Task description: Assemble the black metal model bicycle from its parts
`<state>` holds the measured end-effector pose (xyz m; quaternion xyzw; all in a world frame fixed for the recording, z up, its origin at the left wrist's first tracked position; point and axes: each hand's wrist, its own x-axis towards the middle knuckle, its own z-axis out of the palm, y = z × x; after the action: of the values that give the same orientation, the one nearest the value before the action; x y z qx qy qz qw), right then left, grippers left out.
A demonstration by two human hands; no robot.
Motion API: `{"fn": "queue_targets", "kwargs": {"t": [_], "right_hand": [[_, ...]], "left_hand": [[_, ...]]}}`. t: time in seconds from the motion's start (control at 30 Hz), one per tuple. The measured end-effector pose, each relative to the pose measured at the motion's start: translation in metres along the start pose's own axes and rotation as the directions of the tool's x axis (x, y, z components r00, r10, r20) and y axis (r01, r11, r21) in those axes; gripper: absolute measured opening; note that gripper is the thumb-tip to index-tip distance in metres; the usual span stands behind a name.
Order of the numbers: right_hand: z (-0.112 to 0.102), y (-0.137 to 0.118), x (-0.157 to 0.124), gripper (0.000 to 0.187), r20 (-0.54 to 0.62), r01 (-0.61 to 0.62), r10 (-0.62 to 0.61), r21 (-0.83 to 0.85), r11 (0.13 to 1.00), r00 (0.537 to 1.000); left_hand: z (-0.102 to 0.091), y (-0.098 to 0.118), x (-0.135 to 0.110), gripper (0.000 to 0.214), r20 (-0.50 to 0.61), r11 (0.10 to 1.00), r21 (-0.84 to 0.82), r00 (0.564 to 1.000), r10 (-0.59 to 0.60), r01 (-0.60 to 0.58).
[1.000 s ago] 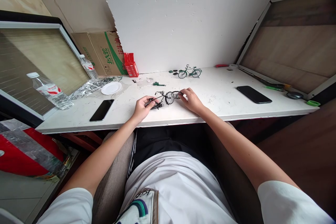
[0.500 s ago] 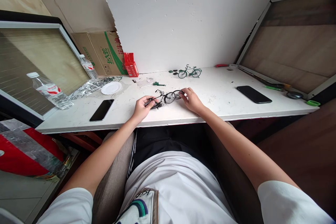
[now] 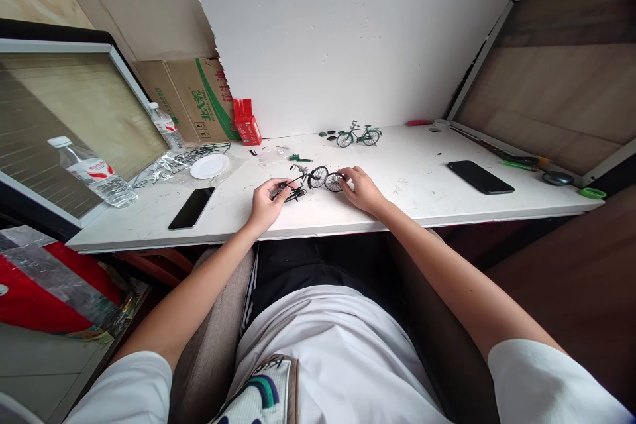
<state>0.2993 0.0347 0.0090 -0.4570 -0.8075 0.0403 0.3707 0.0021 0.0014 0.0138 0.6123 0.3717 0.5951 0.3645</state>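
Observation:
Near the table's front edge, a black model bicycle (image 3: 301, 180) is tilted in my left hand (image 3: 268, 202), which is closed around its rear part. Its handlebar and one spoked wheel (image 3: 318, 177) show to the right of my fingers. My right hand (image 3: 361, 188) pinches the edge of a separate-looking spoked wheel (image 3: 333, 182). The two wheels appear close together; whether they touch I cannot tell. Behind them a green model bicycle (image 3: 358, 135) stands upright on the white table (image 3: 417, 165). A small green part (image 3: 301, 158) lies between.
At the left are a phone (image 3: 191, 208), a white plate (image 3: 209, 166), two water bottles (image 3: 94, 172) and black plastic frames. A red box (image 3: 247, 123) stands at the back. To the right lie another phone (image 3: 479, 177), a red-handled tool (image 3: 419, 122) and a dark oval object (image 3: 557, 178).
The black bicycle has tilted and its visible wheel has shifted slightly left and up. The loose wheel in my right hand has moved a little left and down, turning more face-on.

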Motion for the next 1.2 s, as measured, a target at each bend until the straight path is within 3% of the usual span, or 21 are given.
{"fn": "queue_targets", "kwargs": {"t": [0.17,0.3,0.43,0.6,0.7,0.97,1.2], "right_hand": [[-0.004,-0.005,0.001,0.032,-0.02,0.028,-0.028,0.022,0.999,0.999],[0.001,-0.023,0.002,0.031,-0.007,-0.103,0.109,0.255,0.961,0.994],[0.018,-0.045,0.005,0.04,0.11,-0.236,0.211,0.567,0.789,0.971],[0.024,-0.064,0.019,0.051,0.269,-0.348,0.222,0.752,0.56,0.937],[0.021,-0.072,0.025,0.054,0.31,-0.377,0.216,0.797,0.472,0.926],[0.037,-0.078,0.014,0.057,0.369,-0.429,0.226,0.833,0.349,0.901],[0.038,-0.074,0.012,0.058,0.37,-0.436,0.242,0.834,0.338,0.897]], "left_hand": [[-0.001,0.015,0.009,0.047,-0.065,0.997,-0.078,0.998,-0.007,0.002],[0.002,0.025,0.023,0.051,-0.077,0.98,-0.189,0.993,-0.086,0.07],[0.01,0.025,0.042,0.051,-0.058,0.946,-0.296,0.986,-0.157,0.133],[0.022,0.023,0.055,0.049,-0.047,0.894,-0.418,0.978,-0.201,0.163],[0.025,0.022,0.053,0.047,-0.054,0.876,-0.458,0.98,-0.193,0.147],[0.021,0.016,0.043,0.049,-0.036,0.882,-0.445,0.982,-0.187,0.152],[0.026,-0.005,0.044,0.051,-0.09,0.909,-0.398,0.981,-0.173,0.124]]}}
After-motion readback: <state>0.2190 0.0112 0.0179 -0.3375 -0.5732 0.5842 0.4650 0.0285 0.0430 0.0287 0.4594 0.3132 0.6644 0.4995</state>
